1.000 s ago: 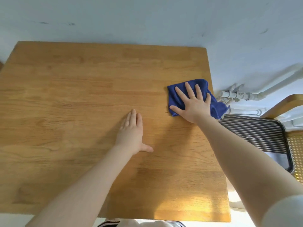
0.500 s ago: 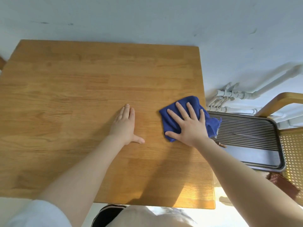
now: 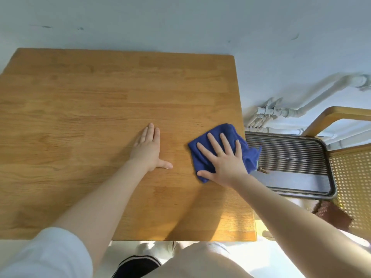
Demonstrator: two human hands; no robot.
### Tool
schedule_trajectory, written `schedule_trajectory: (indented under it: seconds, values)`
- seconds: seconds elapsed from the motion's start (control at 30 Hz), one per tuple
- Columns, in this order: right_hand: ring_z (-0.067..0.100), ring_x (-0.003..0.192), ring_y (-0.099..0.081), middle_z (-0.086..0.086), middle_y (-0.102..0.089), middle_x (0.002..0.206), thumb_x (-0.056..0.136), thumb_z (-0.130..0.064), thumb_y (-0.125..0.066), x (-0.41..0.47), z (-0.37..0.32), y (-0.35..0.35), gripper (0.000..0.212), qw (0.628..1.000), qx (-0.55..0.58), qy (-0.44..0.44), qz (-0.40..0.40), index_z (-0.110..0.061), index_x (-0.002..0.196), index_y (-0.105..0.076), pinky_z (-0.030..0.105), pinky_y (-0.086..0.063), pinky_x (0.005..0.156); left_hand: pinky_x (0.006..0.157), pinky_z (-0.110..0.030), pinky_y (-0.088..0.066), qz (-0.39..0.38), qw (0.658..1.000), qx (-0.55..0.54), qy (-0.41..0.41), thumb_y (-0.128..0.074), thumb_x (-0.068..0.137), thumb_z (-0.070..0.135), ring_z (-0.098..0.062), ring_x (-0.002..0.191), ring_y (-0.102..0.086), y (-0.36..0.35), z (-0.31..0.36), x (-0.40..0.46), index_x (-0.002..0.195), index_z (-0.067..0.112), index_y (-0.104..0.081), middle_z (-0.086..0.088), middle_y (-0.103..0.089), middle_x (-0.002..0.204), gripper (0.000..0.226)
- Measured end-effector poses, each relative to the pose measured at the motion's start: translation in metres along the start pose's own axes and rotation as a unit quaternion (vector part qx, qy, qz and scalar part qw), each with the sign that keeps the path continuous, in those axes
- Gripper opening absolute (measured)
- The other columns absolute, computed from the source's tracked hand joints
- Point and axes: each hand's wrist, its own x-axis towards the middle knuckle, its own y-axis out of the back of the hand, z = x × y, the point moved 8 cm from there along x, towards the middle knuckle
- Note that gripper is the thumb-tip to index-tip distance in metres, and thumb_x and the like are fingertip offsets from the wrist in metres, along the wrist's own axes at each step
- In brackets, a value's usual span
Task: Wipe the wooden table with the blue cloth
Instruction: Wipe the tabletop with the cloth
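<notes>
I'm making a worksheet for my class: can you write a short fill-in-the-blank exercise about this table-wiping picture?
1. The right hand presses flat on a ____ cloth.
2. The left hand rests on the bare wooden ____.
3. The cloth lies near the table's ____ edge, one corner hanging over it.
4. The ribbed dark tray sits on a ____.

Missing words: blue; table; right; chair

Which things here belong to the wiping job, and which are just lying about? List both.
Job: cloth, table, right hand pressing the cloth, left hand flat on the table.
Lying about: tray, chair, pipes.
</notes>
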Motion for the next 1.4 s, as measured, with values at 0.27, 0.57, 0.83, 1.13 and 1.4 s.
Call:
schedule_trajectory:
  seconds: [0.27, 0.57, 0.83, 1.13, 1.4]
  values:
    - [0.035, 0.130, -0.041, 0.002, -0.036, 0.150, 0.063, -0.085, -0.023, -0.035, -0.034, -0.006, 0.093, 0.992, -0.078, 0.101, 0.020, -0.039, 0.143, -0.018, 0.061, -0.025, 0.102, 0.117, -0.038, -0.004, 0.064, 0.997, 0.003, -0.043, -0.060, 0.082, 0.053, -0.022, 0.145, 0.011, 0.004, 0.014, -0.029, 0.150, 0.014, 0.004, -0.007, 0.021, 0.156, 0.101]
    - [0.025, 0.145, 0.012, -0.003, 0.013, 0.158, 0.081, -0.076, -0.026, -0.004, 0.020, 0.002, 0.081, 0.998, 0.012, -0.060, 0.035, -0.040, 0.148, 0.005, 0.049, 0.005, 0.117, 0.115, -0.043, -0.017, 0.028, 0.996, -0.011, -0.089, -0.056, 0.084, 0.055, -0.020, 0.145, 0.007, -0.046, -0.013, -0.093, 0.150, 0.022, 0.001, 0.004, 0.029, 0.153, 0.093]
    - [0.038, 0.144, -0.008, 0.008, -0.011, 0.158, 0.078, -0.079, -0.023, -0.094, -0.062, -0.034, 0.085, 0.997, -0.004, 0.066, 0.048, -0.034, 0.149, -0.013, 0.059, -0.007, 0.113, 0.116, -0.038, -0.006, -0.014, 0.994, 0.044, -0.095, -0.066, 0.070, 0.064, -0.022, 0.144, 0.015, -0.079, -0.010, -0.105, 0.149, 0.021, 0.011, -0.004, 0.025, 0.155, 0.118]
    - [0.034, 0.144, -0.010, 0.001, -0.015, 0.158, 0.080, -0.075, -0.028, -0.115, -0.063, -0.046, 0.072, 0.995, 0.012, 0.084, 0.060, -0.045, 0.145, -0.021, 0.055, -0.008, 0.112, 0.116, -0.037, -0.006, 0.000, 0.995, 0.021, -0.098, -0.071, 0.067, 0.061, -0.020, 0.144, 0.016, -0.080, -0.013, -0.106, 0.149, 0.021, 0.011, -0.002, 0.024, 0.155, 0.123]
    - [0.028, 0.145, 0.010, -0.006, 0.009, 0.159, 0.083, -0.074, -0.025, -0.064, 0.007, -0.024, 0.071, 0.987, 0.045, -0.138, 0.065, -0.050, 0.144, 0.001, 0.051, 0.003, 0.116, 0.117, -0.038, -0.004, -0.003, 0.996, 0.010, -0.090, -0.074, 0.066, 0.057, -0.018, 0.144, 0.018, -0.083, -0.015, -0.100, 0.149, 0.024, 0.013, 0.001, 0.027, 0.154, 0.125]
